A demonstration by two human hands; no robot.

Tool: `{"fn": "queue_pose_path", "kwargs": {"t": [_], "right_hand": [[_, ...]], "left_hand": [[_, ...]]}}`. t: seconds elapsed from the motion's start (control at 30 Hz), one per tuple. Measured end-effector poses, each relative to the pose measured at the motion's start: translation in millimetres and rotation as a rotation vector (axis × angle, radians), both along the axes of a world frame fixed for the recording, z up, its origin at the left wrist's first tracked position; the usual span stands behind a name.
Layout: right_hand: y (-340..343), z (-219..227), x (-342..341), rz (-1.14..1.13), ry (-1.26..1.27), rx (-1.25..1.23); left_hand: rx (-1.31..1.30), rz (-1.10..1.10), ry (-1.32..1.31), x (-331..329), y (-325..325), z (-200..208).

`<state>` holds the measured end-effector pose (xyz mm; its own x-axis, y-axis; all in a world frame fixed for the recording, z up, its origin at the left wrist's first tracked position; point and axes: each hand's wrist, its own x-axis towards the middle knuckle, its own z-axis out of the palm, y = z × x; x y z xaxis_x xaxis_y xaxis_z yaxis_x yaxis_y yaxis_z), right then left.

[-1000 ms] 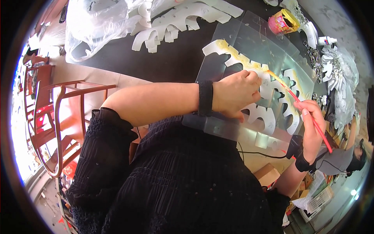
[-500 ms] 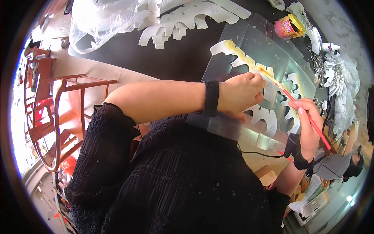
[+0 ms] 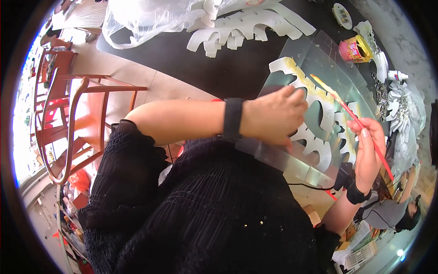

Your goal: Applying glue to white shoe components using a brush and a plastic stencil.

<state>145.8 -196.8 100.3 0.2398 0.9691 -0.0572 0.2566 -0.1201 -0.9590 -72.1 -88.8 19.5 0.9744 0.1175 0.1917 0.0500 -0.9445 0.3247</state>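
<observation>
A red-handled brush (image 3: 352, 114) is pinched in my right hand (image 3: 368, 148). Its bristles are coated with yellowish paste and stand just above a notched white piece (image 3: 299, 75), apart from it as far as I can see. Yellow smears run along that piece's edge. Bent over the left side of the white pieces is my left hand (image 3: 276, 114), slightly blurred, thumb apart from the curled fingers and nothing visible in it. Another scalloped white piece (image 3: 315, 148) lies beside its fingers. Under these pieces is a clear plastic sheet (image 3: 315, 55) on the dark table (image 3: 219, 75).
A pink and yellow tin (image 3: 353, 49) stands at the back right, near metal chains (image 3: 381, 89) and a white bottle (image 3: 397, 75). More white pieces (image 3: 246, 25) and a plastic bag (image 3: 137, 23) lie at the back. Wooden chair (image 3: 80, 118) at left; another person (image 3: 388, 212) at right.
The brush tip has lifted off the white piece's edge. My left hand has drawn back leftward from that piece, and the whole view has shifted slightly.
</observation>
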Motion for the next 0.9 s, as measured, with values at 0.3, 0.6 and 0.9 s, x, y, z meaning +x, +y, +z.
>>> {"fn": "queue_pose_path", "kwargs": {"t": [0.3,0.6,0.9], "right_hand": [[41.7,-11.4,-25.7,0.108,-0.033,0.015],[40.5,-7.4,-28.7,0.097,0.034,-0.004],[41.1,-15.4,-26.2,0.092,0.161,0.001]], "left_hand": [[-0.055,0.054,-0.006,-22.1,21.2,-11.5],[-0.028,0.053,0.009,-21.8,21.7,-11.3],[0.005,0.059,0.010,-21.3,20.4,-12.6]]}}
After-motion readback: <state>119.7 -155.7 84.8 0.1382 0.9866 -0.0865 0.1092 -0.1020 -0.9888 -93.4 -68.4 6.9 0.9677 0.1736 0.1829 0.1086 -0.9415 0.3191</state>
